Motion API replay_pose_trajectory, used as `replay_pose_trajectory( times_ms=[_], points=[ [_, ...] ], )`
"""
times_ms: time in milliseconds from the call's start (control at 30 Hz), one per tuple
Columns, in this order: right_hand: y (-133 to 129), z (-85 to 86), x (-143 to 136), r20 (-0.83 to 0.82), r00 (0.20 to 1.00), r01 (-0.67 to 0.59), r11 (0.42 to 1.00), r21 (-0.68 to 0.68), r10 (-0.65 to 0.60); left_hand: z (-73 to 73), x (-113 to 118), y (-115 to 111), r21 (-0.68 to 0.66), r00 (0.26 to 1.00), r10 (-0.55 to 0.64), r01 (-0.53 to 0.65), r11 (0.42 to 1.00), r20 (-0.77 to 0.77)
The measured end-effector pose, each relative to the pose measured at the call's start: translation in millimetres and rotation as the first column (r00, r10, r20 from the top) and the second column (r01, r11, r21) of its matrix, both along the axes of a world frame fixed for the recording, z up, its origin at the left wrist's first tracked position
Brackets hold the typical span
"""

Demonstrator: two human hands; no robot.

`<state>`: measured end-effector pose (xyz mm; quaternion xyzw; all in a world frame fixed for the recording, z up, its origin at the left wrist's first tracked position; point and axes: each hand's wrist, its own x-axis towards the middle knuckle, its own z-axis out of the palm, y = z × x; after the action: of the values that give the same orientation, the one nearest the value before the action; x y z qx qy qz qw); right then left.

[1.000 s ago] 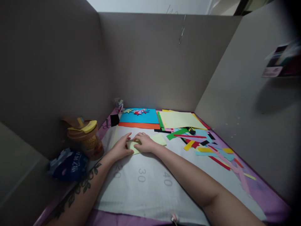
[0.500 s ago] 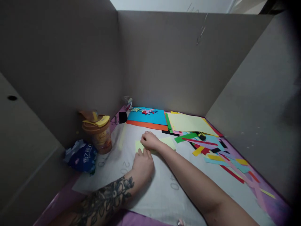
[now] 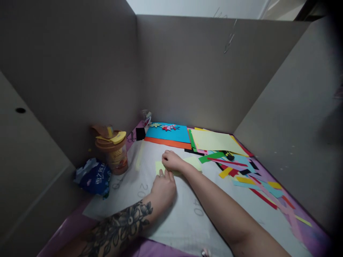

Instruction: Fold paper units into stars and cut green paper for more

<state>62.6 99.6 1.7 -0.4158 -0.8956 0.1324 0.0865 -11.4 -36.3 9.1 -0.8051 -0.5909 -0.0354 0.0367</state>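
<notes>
A strip of pale green paper (image 3: 195, 163) lies on the white sheet in front of me and shows on both sides of my hands. My left hand (image 3: 164, 185), with a ring on one finger, has its bent fingers together at the paper's near edge; its thumb is hidden. Just beyond those fingertips, my right hand (image 3: 172, 160) rests on the paper with its fingers curled closed. Whatever the right fingers may hold is out of sight. Beneath both arms spreads the white sheet (image 3: 184, 207) with pencilled numbers.
Brown lidded cup (image 3: 118, 157) and blue packet (image 3: 95, 178) stand at left. Small paper stars (image 3: 168, 127) lie on a blue sheet (image 3: 179, 135) at the back. Behind right are stacked coloured sheets (image 3: 217, 140), with loose paper strips (image 3: 246, 180) nearer. Grey panels (image 3: 184, 71) enclose three sides.
The view has shifted very slightly. Both hands stay at the pale green paper in nearly the same pose.
</notes>
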Motion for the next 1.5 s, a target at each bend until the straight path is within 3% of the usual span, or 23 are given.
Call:
replay_pose_trajectory(
  times_ms=[433,1000,1233,1367,1500],
  points=[
    [-3,4.6,-2,0.112,0.994,-0.017,0.997,0.076,0.009,3.9,0,1,0.025,0.998,0.000,0.002,1.000,-0.063],
    [-2,8.1,-5,0.141,0.990,-0.013,0.998,0.060,0.005,7.9,-1,1,-0.012,0.996,-0.020,0.019,1.000,-0.091],
    [-3,7.3,-5,0.120,0.993,-0.004,0.998,0.063,-0.004,-0.8,-2,4,-0.021,0.992,-0.025,0.023,1.000,-0.120],
    [1,13.3,10,0.081,0.997,0.008,0.999,0.043,-0.011,-4.9,-3,7,-0.057,0.991,-0.015,0.007,0.998,-0.130],
    [9,19.6,48,0.059,0.997,0.055,0.998,-0.018,-0.054,-1.1,-3,8,-0.105,0.992,-0.011,-0.002,0.995,-0.126]
  ],
)
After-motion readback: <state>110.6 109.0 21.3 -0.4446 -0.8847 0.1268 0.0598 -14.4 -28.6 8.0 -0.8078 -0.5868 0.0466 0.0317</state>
